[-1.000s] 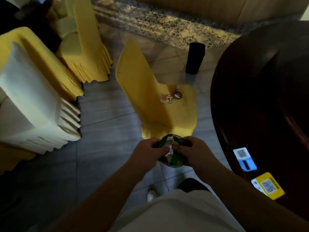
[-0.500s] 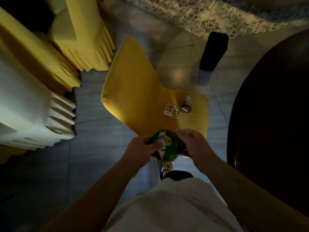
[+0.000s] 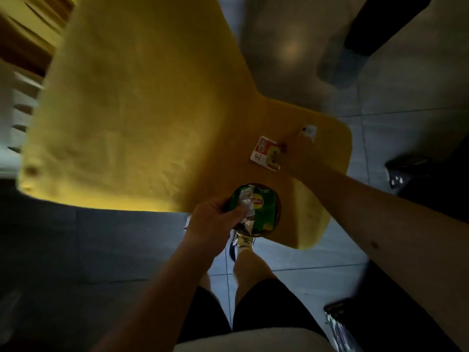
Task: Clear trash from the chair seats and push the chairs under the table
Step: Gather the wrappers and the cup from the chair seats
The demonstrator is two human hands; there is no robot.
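Observation:
A yellow-covered chair fills the view, its back at the left and its seat at the right. My left hand grips a round bowl stuffed with green wrappers, just over the seat's near edge. My right hand reaches onto the seat and its fingers close over a small red and white packet. A small white-topped item shows just beyond my fingers; whether the hand holds it is hidden.
The dark table edge lies at the right. A black cylindrical bin stands on the tiled floor at the top right. More covered chairs crowd the left side. My legs and shoe are below the bowl.
My right hand let go of the bowl and reached forward onto the seat's trash. I leaned in close over the chair, and the left hand alone holds the bowl.

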